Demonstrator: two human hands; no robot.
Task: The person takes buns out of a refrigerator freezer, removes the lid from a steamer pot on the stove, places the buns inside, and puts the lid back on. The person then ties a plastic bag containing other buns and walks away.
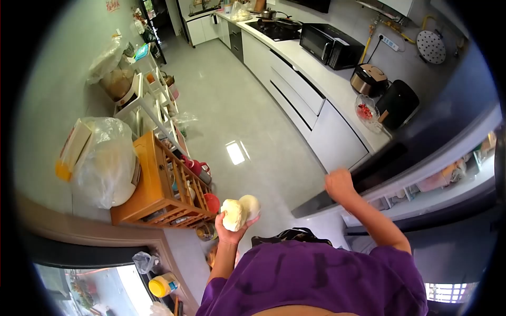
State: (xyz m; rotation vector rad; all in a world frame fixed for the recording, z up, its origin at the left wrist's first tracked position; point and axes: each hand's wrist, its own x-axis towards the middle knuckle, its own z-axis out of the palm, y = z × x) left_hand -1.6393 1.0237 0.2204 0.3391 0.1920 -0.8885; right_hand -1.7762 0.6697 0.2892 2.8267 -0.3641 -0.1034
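Observation:
Two pale, round, bun-like items rest in my left hand (235,235). The nearer one (232,215) is yellowish with a lumpy surface, and the other (250,207) is whiter and smoother, touching it on the right. My fingers curl around them from below. On the right, my right hand (339,183) is closed at the edge of the open dark fridge door (363,171). Its fingers are curled, and whether they grip the door edge is too small to tell.
A wooden cabinet (149,181) with a plastic bag (103,163) on top stands at the left. A white counter (329,87) carries a microwave (329,45), a rice cooker (369,79) and a glass bowl (366,109). Fridge shelves (448,184) show at the right.

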